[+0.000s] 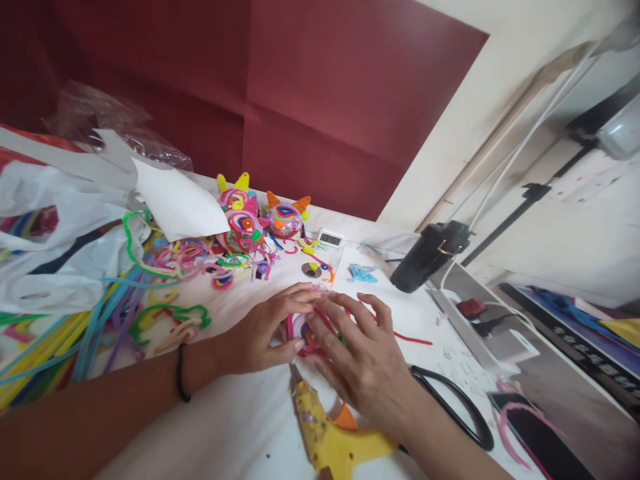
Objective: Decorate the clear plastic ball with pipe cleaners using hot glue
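Note:
Between both hands is a rounded craft piece covered in coiled, colourful pipe cleaners [299,327], mostly hidden by the fingers. My left hand [263,330] curls round its left side, thumb at the near edge. Spread over its top and right side is my right hand [357,347], fingers bent onto it. A red pipe cleaner [413,339] sticks out to the right beyond the right hand. Just below the hands lies a yellow glue gun [320,423] with an orange trigger, its nozzle pointing up towards the craft piece.
Finished-looking pipe-cleaner figures with pointed ears [285,217] stand at the back. Loose pipe cleaners [95,327] and plastic bags [60,233] crowd the left. Black-handled scissors [457,407], a phone [540,433], a power strip [475,320] and a small digital timer [331,239] lie around.

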`<state>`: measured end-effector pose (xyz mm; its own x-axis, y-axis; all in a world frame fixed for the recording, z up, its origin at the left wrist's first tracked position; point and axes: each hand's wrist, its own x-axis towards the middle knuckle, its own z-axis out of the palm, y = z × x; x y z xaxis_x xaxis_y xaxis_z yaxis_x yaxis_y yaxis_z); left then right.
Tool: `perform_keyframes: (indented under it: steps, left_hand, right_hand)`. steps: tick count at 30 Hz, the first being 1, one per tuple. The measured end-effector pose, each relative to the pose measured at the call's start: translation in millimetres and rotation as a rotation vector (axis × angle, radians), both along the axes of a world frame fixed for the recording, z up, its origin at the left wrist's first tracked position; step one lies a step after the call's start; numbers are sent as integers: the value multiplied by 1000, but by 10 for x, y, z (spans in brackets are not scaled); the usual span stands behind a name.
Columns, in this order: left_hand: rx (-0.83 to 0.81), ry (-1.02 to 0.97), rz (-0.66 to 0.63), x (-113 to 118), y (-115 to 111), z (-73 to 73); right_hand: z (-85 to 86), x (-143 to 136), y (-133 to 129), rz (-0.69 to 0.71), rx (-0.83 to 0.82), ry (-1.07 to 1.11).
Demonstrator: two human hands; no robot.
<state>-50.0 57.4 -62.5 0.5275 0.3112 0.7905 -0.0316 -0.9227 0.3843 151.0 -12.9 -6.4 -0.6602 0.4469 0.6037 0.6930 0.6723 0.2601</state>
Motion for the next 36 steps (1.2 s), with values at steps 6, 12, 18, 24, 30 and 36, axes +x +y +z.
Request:
perform_keyframes:
  steps: [6, 12, 18, 24, 30, 36]
  left_hand:
    - [-5, 4, -10, -10, 2, -6]
    - [-33, 19, -29, -18, 21, -43]
    - [-35, 26, -20, -1, -9, -15]
    - [-38, 24, -31, -5, -9, -13]
    - [-113, 115, -98, -104, -28, 51]
    - [-137, 120, -89, -127, -35, 71]
  right_hand:
    - [1, 15, -11, 13, -49, 19]
    - [-34, 23, 13, 22, 7, 21]
    - [-45, 21, 8, 22, 25, 7]
    - [-35, 12, -14, 15, -14, 28]
    - [-38, -1, -26, 4, -3, 25]
    - [-41, -5, -18, 8, -2, 30]
